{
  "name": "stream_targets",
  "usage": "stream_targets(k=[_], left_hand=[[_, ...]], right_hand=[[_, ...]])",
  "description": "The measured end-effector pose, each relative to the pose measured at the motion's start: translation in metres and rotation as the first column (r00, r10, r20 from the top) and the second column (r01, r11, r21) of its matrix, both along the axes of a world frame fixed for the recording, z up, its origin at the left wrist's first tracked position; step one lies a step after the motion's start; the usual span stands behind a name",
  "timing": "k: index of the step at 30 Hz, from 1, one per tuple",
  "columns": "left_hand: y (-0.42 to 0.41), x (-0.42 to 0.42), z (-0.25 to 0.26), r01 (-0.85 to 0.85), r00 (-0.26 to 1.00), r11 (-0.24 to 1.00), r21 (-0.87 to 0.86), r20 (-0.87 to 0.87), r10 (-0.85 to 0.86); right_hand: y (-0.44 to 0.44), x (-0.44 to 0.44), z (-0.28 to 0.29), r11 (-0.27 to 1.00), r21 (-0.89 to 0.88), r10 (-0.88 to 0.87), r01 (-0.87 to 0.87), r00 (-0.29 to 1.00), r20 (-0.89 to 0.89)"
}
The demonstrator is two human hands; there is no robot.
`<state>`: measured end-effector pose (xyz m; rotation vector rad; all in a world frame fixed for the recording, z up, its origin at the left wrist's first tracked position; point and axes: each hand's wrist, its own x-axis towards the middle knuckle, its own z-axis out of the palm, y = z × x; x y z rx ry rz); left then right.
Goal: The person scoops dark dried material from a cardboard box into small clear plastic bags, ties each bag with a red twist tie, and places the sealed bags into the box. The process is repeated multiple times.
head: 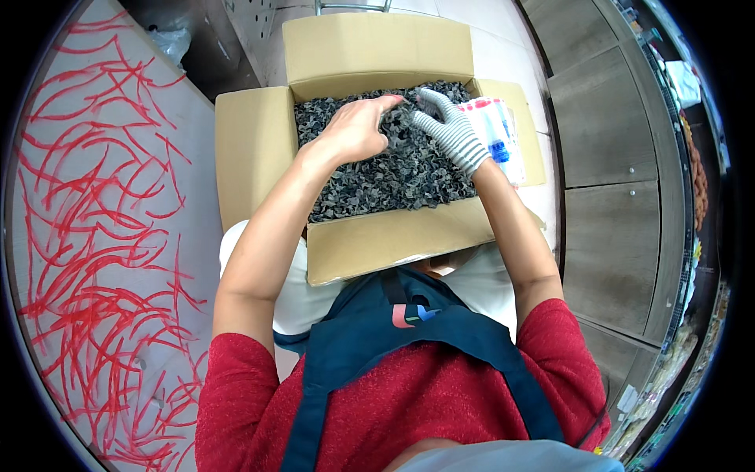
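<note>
An open cardboard box (377,47) in front of me is filled with dark, crinkled dried pieces (401,177) that look like black fungus. My bare left hand (360,130) is over the pieces, index finger pointing right and thumb bent below. Whether it pinches anything is hidden. My right hand (451,130) wears a grey-and-white striped glove and faces the left one from the right side of the box. Its thumb and fingers are spread, with dark pieces showing between them. Printed plastic bags (495,135) lie on the right flap, beside the gloved hand.
A pale board (118,194) covered in red strokes stands along the left. Grey wooden cabinet doors (613,236) line the right, below shelves of packaged goods (666,366). A clear plastic bag (171,44) sits at the upper left. Light floor tiles (501,35) show behind the box.
</note>
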<state>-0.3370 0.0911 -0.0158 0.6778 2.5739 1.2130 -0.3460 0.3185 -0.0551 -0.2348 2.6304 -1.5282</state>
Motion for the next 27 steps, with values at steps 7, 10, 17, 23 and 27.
stream_targets(k=[7,10,17,23,27], left_hand=[[0.008,0.019,0.029,0.105,0.991,0.981,0.165,0.063,-0.117],[0.012,0.019,0.026,0.025,0.994,0.935,0.353,0.09,-0.06],[0.029,0.022,-0.006,-0.048,0.979,0.974,0.222,-0.181,0.089],[0.053,0.027,-0.021,-0.218,0.976,0.885,0.412,0.085,0.2],[0.046,0.025,-0.002,-0.249,0.961,0.789,0.561,0.247,0.127]], right_hand=[[-0.005,0.011,0.009,0.99,-0.065,0.128,-0.128,0.992,-0.01],[0.01,0.015,0.002,0.989,-0.15,-0.009,0.018,0.998,0.061],[0.023,0.011,0.032,0.932,-0.327,-0.168,0.155,0.986,-0.013],[0.021,0.022,0.075,0.783,-0.557,-0.137,0.278,0.95,0.281],[0.039,0.022,0.06,0.841,-0.532,0.09,-0.098,0.995,-0.041]])
